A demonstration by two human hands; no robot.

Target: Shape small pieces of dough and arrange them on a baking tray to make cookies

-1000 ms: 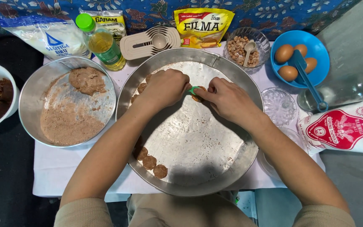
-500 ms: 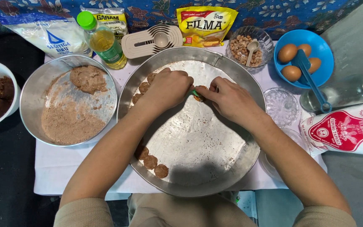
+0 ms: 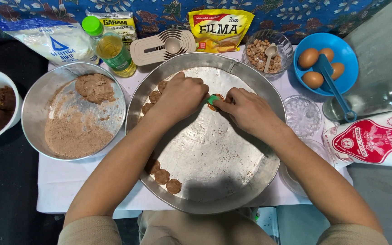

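Observation:
My left hand (image 3: 182, 95) and my right hand (image 3: 246, 109) meet over the far middle of a large round metal tray (image 3: 214, 163). Between their fingertips is a small green object with a bit of brown dough (image 3: 213, 100); both hands pinch it. Small flat brown dough discs line the tray's left rim: several near my left hand (image 3: 153, 97) and three by the near edge (image 3: 162, 176). My left forearm hides part of that row.
A metal bowl (image 3: 39, 113) with brown dough (image 3: 95, 87) stands left of the tray. An oil bottle (image 3: 110, 47), packets, a nut bowl (image 3: 264, 54), a blue egg bowl (image 3: 327, 63), a glass dish (image 3: 302, 115) and a red-and-white bag (image 3: 370, 140) ring the tray.
Both hands stayed together over the tray's far middle, with only small finger movement on the green object. The view shifted slightly.

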